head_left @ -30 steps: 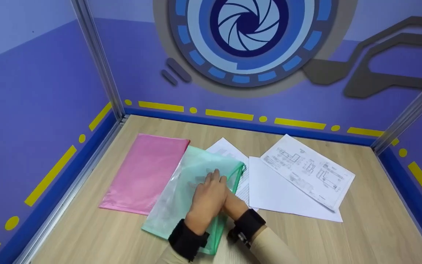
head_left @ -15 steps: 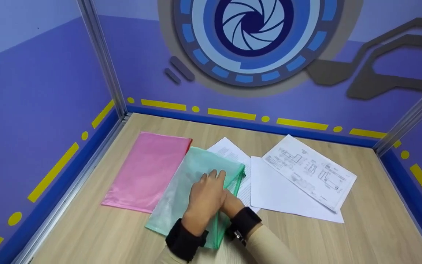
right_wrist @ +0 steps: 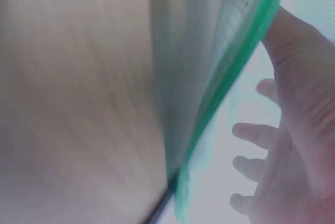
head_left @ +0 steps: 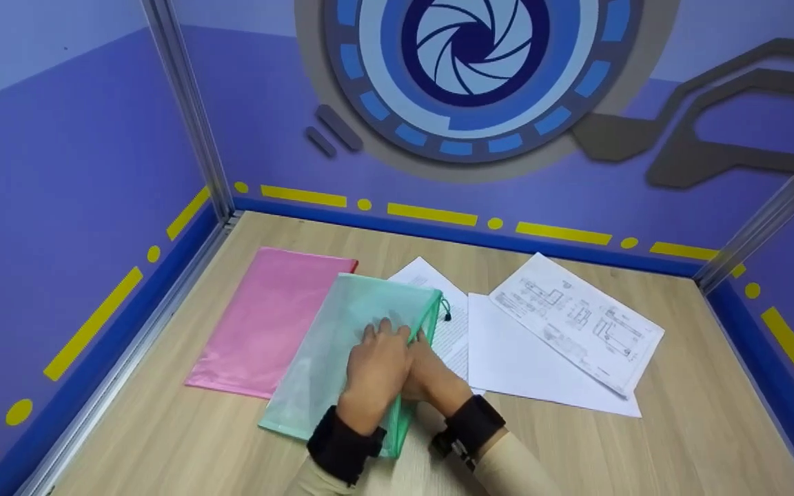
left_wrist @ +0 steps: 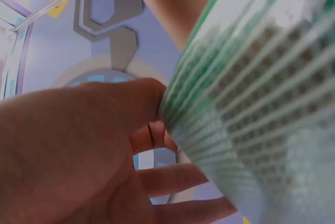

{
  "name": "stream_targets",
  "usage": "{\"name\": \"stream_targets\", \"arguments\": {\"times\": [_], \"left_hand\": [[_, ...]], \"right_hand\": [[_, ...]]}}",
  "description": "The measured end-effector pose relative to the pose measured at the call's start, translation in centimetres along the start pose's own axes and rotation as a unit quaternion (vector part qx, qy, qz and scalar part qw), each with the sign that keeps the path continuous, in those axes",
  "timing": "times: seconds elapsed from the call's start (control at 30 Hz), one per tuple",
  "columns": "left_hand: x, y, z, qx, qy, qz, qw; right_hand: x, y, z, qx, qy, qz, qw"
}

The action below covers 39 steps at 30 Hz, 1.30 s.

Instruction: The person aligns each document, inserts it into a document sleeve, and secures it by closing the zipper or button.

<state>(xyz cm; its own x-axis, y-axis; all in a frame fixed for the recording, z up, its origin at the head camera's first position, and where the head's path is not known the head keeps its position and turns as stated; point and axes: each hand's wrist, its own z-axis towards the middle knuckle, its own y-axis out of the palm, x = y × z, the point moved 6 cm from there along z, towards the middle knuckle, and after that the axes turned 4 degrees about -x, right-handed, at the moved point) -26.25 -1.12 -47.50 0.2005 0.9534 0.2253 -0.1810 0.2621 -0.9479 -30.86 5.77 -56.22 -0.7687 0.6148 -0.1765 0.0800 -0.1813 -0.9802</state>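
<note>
A translucent green mesh zip pouch [head_left: 321, 351] lies at a slant on the wooden table, its right edge raised. My left hand [head_left: 376, 365] lies over that edge; in the left wrist view its thumb [left_wrist: 138, 96] and fingers pinch the pouch [left_wrist: 256, 109]. Close beside it, my right hand [head_left: 438, 372] holds the green-trimmed edge. The right wrist view has its thumb [right_wrist: 293, 35] at the green trim [right_wrist: 230, 82], other fingers spread apart. The right fingertips are hidden in the head view. A dark zip pull [head_left: 447, 317] hangs at the pouch's far right corner.
A pink pouch [head_left: 266, 324] lies left of the green one. Partly under the green pouch is a printed sheet [head_left: 452, 337]. To the right, a sheet with technical drawings [head_left: 576, 324] overlaps a white sheet [head_left: 535, 365]. Walls and metal posts [head_left: 187, 103] border the table [head_left: 679, 427].
The green pouch's far right corner has shifted left, and the zip pull now dangles clear of it. My right hand shows more beside the left one. The pink pouch and loose sheets stay put.
</note>
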Motion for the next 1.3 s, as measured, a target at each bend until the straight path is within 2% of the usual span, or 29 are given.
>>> {"name": "stream_targets", "arguments": {"times": [0.1,0.17,0.27,0.53,0.73,1.0,1.3], "left_hand": [[-0.9,-0.2,0.2,-0.014,-0.022,-0.023,0.9994],[-1.5,-0.3,0.3,-0.027,-0.034,-0.036,0.9984],[-2.2,-0.4,0.4,-0.045,-0.047,-0.053,0.9965],[-2.4,-0.3,0.3,-0.069,-0.035,-0.077,0.994],[-2.5,-0.7,0.2,-0.059,-0.03,-0.076,0.9949],[-2.5,-0.6,0.2,-0.067,-0.028,-0.064,0.9953],[-2.8,-0.4,0.9,-0.048,-0.017,-0.061,0.9968]], "right_hand": [[0.5,-0.1,-0.2,-0.045,0.036,-0.017,0.9982],[0.9,0.1,-0.7,-0.051,0.043,-0.027,0.9974],[1.4,0.5,-1.4,-0.051,0.052,-0.013,0.9973],[2.5,1.8,-2.7,-0.071,0.078,0.037,0.9937],[2.8,2.3,-3.4,-0.069,0.082,0.066,0.9921],[2.5,2.0,-3.1,-0.058,0.081,0.078,0.992],[1.8,-1.3,-2.8,-0.026,0.079,0.067,0.9942]]}}
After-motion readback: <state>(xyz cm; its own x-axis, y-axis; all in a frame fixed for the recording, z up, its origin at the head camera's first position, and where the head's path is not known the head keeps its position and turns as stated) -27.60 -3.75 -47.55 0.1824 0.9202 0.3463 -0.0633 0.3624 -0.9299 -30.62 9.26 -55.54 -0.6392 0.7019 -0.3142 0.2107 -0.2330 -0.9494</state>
